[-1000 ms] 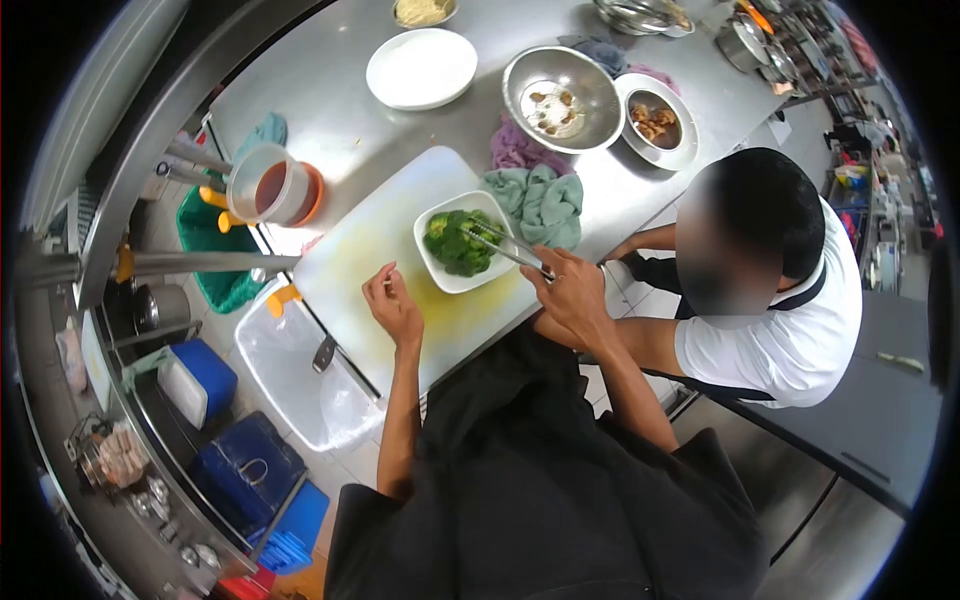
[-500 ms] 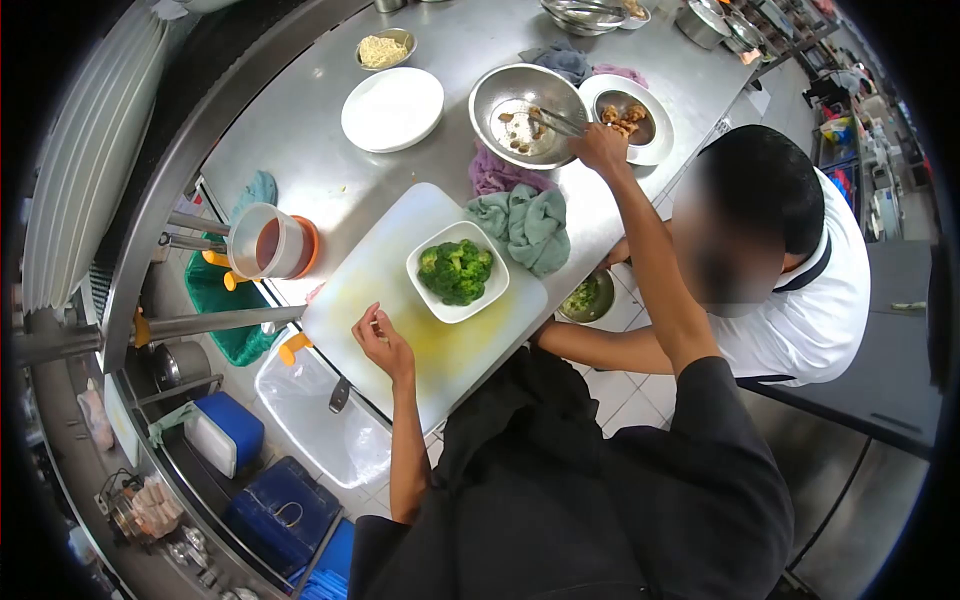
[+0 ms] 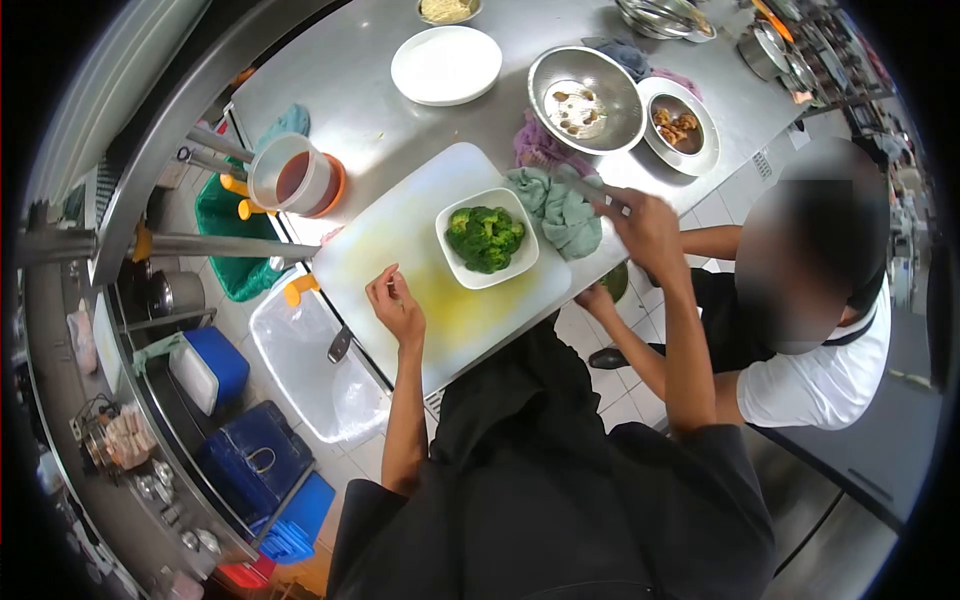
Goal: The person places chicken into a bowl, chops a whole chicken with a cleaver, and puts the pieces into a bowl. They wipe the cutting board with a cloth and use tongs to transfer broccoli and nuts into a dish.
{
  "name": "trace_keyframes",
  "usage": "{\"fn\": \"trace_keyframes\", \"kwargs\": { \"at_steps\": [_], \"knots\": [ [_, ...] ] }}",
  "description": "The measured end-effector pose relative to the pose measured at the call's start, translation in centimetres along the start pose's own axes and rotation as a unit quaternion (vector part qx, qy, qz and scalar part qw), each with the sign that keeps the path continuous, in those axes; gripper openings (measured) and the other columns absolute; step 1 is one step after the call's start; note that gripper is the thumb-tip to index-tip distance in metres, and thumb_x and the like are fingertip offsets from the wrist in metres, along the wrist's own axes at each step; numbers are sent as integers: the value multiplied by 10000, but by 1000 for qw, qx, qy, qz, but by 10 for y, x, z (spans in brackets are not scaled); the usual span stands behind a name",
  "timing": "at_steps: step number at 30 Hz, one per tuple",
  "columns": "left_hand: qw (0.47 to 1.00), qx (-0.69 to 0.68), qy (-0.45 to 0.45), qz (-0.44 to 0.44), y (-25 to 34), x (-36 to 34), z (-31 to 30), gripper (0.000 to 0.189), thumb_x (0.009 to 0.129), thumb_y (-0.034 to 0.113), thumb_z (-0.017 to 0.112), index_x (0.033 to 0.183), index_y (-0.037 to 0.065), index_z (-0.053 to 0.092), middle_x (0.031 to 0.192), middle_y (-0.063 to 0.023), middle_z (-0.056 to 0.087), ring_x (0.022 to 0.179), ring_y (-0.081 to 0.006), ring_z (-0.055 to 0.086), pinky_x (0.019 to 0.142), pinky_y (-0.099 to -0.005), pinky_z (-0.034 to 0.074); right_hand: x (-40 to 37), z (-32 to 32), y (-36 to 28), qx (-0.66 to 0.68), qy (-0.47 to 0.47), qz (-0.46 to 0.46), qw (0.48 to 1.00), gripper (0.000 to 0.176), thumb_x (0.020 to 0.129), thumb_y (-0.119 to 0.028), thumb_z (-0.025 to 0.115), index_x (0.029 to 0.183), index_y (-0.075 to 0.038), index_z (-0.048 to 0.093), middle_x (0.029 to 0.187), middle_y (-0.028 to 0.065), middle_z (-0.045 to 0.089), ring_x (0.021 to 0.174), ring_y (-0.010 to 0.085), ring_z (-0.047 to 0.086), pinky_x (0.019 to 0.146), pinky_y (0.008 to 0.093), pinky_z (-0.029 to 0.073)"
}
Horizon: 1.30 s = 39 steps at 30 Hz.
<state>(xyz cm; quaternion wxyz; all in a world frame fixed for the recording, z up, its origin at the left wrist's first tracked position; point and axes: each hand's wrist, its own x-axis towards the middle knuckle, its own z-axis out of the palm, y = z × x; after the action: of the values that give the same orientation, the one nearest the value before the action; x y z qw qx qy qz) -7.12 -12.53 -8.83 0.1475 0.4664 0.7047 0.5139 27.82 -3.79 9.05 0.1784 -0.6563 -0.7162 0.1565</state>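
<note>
My right hand (image 3: 650, 232) grips metal tongs (image 3: 590, 187), whose tips are over the green cloth (image 3: 560, 215). My left hand (image 3: 396, 308) hovers over the cutting board (image 3: 350, 262), its fingers loosely curled and apart, holding nothing. On the board, right of that hand, sits a square white bowl (image 3: 487, 278) of broccoli (image 3: 485, 238). Beyond the cloth stands a metal bowl (image 3: 620, 75) with brown remnants in it. To its right, a small bowl of brown fried pieces (image 3: 676, 126) rests on a white plate (image 3: 712, 150).
A person in white (image 3: 820, 385) leans in at the right, holding a metal bowl (image 3: 616, 283) below the table edge. White plates (image 3: 446, 66) lie at the back. A tub of red sauce (image 3: 292, 178) stands at the left, near a knife handle (image 3: 340, 345).
My right hand and the tongs have come back from the metal bowl to over the green cloth. The person has shifted back and lower. The view has shifted, moving the table items right and up.
</note>
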Motion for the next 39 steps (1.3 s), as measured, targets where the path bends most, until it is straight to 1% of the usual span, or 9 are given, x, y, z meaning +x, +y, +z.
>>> {"fn": "trace_keyframes", "kwargs": {
  "at_steps": [8,11,14,15,18,25,27,34,39],
  "knots": [
    [1000,-7,4,-5,4,0,-2,192,980,164,568,1097,50,669,1023,-74,534,762,-139,523,668,-271,437,-38,12,-36,-1,-129,-20,992,395,835,-362,713,1150,-124,699,894,114,709,817,314,684,746,410,529],
    [1000,-10,12,0,4,-1,-3,191,977,162,568,1098,53,669,1017,-70,529,785,-146,525,686,-275,438,-21,-5,-26,13,-79,9,997,420,831,-394,714,1149,-121,697,863,109,705,818,318,683,744,413,525],
    [1000,-14,20,-4,4,-3,-1,189,975,160,568,1096,55,670,1009,-67,525,798,-150,520,691,-279,435,38,-3,33,-45,45,-8,998,409,845,-440,696,1061,-94,697,806,149,694,740,337,687,663,462,523],
    [1000,-13,24,-2,5,-3,-1,190,980,161,562,1092,54,673,1004,-69,535,792,-155,517,685,-286,434,62,-4,42,-131,44,47,989,397,865,-433,668,1068,-93,697,834,164,702,769,348,691,671,474,526],
    [999,-14,30,6,7,-1,-1,195,986,165,555,1090,51,675,1002,-71,546,783,-158,513,679,-291,431,119,16,101,-176,69,67,980,434,856,-464,642,1054,-84,706,893,182,712,846,362,694,730,474,544],
    [999,-13,33,-18,5,-1,1,192,978,161,566,1096,46,663,1010,-74,515,761,-149,509,657,-284,431,151,39,136,-233,8,126,964,383,877,-480,580,1059,-174,724,973,128,722,900,341,694,745,467,546],
    [999,-9,33,-24,3,-2,-1,191,979,161,565,1096,46,663,1011,-75,515,757,-148,512,657,-284,433,139,41,135,-185,32,91,978,352,863,-392,548,982,-119,736,938,170,720,878,368,695,758,473,550],
    [1000,-8,11,-8,8,1,3,189,981,154,561,1096,43,661,1018,-66,512,752,-135,505,651,-276,429,132,17,129,-156,71,108,979,368,871,-387,539,992,-93,724,944,184,717,893,375,691,767,476,547],
    [1000,3,2,-22,6,-2,0,192,984,164,560,1095,44,660,1018,-67,511,754,-131,505,650,-272,429,153,29,137,-200,0,101,975,400,879,-382,539,988,-40,713,945,189,716,902,367,694,776,477,551]
  ]
}}
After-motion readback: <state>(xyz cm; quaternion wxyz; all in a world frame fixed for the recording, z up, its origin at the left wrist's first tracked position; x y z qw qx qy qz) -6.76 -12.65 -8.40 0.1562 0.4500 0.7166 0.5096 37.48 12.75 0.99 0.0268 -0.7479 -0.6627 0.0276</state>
